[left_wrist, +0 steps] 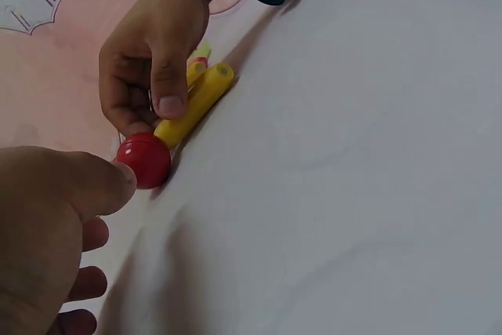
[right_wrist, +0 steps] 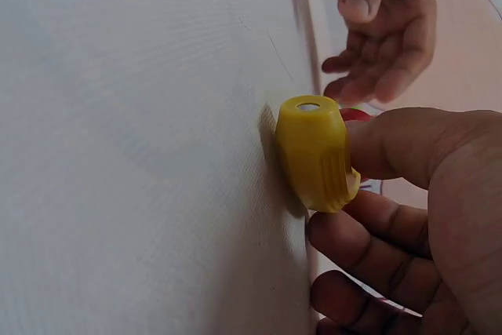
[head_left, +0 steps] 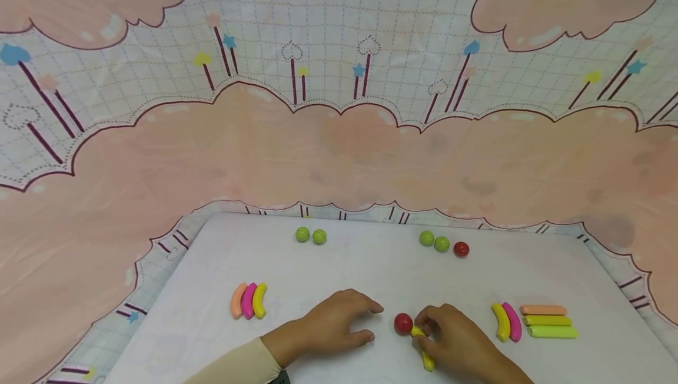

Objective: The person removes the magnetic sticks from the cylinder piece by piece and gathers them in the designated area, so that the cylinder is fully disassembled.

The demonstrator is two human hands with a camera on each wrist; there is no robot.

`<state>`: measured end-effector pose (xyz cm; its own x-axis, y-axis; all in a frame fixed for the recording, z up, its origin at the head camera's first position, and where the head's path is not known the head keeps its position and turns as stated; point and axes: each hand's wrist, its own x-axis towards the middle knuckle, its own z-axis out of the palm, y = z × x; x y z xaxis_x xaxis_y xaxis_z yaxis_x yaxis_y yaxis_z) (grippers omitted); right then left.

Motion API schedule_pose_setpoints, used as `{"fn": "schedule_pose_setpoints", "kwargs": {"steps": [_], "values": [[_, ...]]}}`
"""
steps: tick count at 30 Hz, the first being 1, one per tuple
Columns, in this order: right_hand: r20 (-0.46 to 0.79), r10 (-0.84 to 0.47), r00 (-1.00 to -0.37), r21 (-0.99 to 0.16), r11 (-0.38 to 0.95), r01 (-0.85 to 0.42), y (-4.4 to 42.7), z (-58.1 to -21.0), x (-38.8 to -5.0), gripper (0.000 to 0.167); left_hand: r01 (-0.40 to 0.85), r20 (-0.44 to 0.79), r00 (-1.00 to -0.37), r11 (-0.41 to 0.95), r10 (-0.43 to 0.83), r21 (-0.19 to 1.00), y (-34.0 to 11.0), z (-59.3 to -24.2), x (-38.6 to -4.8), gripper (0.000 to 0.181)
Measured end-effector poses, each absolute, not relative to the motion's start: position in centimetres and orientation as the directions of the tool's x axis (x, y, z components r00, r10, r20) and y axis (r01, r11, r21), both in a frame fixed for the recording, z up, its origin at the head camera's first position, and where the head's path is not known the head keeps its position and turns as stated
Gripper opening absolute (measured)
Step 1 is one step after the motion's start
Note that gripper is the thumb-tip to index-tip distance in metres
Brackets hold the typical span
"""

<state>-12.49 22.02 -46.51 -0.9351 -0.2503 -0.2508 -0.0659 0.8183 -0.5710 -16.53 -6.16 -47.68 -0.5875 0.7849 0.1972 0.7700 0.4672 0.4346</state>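
My right hand pinches a yellow curved stick between thumb and fingers, low over the white table. One end of this stick meets a red ball; the other points toward the near edge and shows a small round metallic disc in the right wrist view. To the left, my left hand holds nothing, its thumb and fingers spread apart. In the head view a gap separates it from the red ball, though its thumb overlaps the ball in the left wrist view.
Orange, pink and yellow curved sticks lie at left. At right are yellow and pink curved sticks beside three straight sticks. Green balls sit at the back left; more green balls and another red ball sit back right.
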Motion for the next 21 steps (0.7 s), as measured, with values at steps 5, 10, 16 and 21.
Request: {"fn": "schedule_pose_setpoints", "kwargs": {"steps": [5,10,16,21], "values": [[-0.212,-0.277,-0.937,-0.556,0.823,-0.118,22.1,-46.6,-12.4,0.027,0.762,0.184,-0.594,0.474,0.783,0.442,-4.5,-47.8,-16.7,0.041],[-0.201,-0.287,-0.937,-0.563,0.817,-0.129,22.0,-46.5,-12.4,0.027,0.756,0.167,-0.596,0.479,0.785,0.447,-2.8,-48.4,-16.8,0.043],[-0.193,-0.297,-0.935,-0.574,0.807,-0.138,22.0,-46.4,-12.4,0.026,0.769,0.196,-0.599,0.490,0.776,0.411,-1.5,-48.8,-16.7,0.044],[-0.189,-0.300,-0.935,-0.567,0.811,-0.145,22.0,-46.6,-12.4,0.025,0.775,0.210,-0.607,0.510,0.767,0.374,-0.8,-48.7,-16.7,0.044]]}}
